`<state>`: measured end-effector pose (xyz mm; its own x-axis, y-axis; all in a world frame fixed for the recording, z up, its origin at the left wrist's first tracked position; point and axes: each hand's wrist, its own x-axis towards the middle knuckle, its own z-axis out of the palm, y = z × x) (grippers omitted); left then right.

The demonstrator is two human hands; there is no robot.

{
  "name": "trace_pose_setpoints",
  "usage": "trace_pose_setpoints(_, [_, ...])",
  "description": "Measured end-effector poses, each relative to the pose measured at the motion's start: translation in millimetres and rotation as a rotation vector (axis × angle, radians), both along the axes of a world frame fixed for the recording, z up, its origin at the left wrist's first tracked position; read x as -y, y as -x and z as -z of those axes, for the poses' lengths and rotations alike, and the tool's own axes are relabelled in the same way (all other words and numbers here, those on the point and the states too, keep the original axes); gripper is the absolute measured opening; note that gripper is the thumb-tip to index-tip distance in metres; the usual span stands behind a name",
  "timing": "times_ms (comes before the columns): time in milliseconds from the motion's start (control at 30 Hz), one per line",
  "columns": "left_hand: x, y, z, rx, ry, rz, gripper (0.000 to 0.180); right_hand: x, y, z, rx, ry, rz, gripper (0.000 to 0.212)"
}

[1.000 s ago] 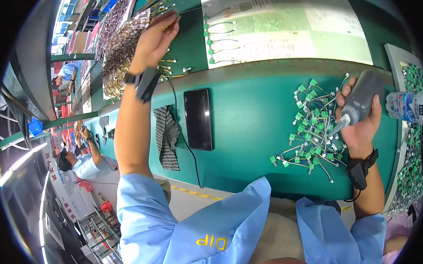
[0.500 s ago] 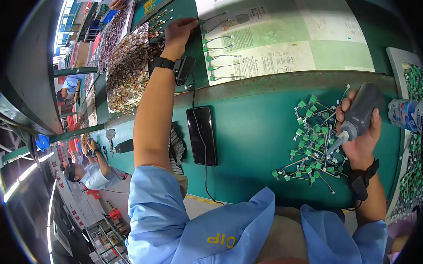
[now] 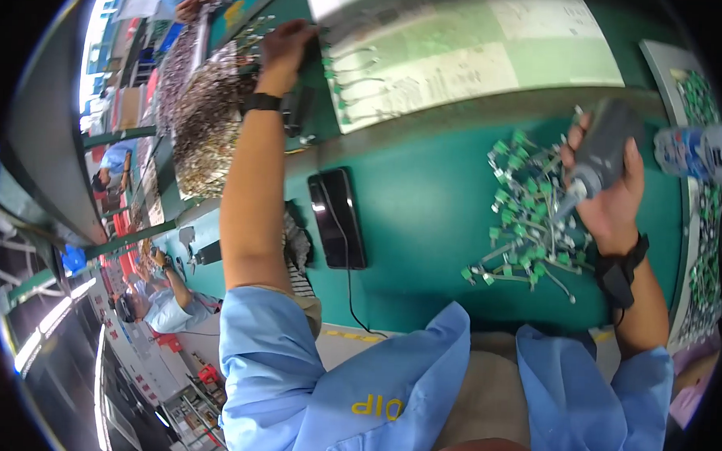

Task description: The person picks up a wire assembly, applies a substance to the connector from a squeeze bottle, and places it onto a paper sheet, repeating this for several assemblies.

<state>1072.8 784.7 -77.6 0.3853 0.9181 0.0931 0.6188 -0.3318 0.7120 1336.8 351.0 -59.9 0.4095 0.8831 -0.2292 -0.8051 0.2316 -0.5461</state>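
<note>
My right hand (image 3: pixel 608 210) is wrapped around a dark grey squeeze bottle (image 3: pixel 610 143) with a pale pointed nozzle (image 3: pixel 570 202). The nozzle tilts down to the left over a loose pile of short cables with green connectors (image 3: pixel 528 219). At the far left, my left hand (image 3: pixel 284 49) is by the left edge of a printed white-and-green sheet (image 3: pixel 462 70). Its fingers are pinched together, and blur hides what they hold, if anything. Along that edge lies a row of green connectors (image 3: pixel 339 104), their wires extending right across the sheet.
A phone (image 3: pixel 337 221) with a cable across it lies on the green table. Beside my left arm is a heap of brownish wired parts (image 3: pixel 209 133). On the right stand a plastic bottle (image 3: pixel 692 153) and a tray (image 3: pixel 661 65) of green connectors. Other people work at far left.
The view has shifted and blurred, with the table things sliding slightly left. My left hand stays by the sheet's left edge; my right hand still grips the squeeze bottle over the pile.
</note>
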Motion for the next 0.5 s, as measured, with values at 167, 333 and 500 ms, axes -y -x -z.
trace_pose_setpoints(167, [90.2, -36.5, -66.6, 0.102, -0.008, 0.253, 0.026, 8.8, -15.7, 7.3, -0.096, -0.076, -0.013, 0.061])
trace_pose_setpoints(333, [237.4, -107.0, -77.2, -0.062, -0.041, 0.85, 0.024, 12.2, -31.4, 11.2, -0.115, -0.263, -0.15, 0.058])
trace_pose_setpoints(500, [278.9, -128.0, -47.7, -0.133, -0.015, 0.884, 0.021, 13.2, -18.7, -0.3, -0.093, -0.193, -0.014, 0.056])
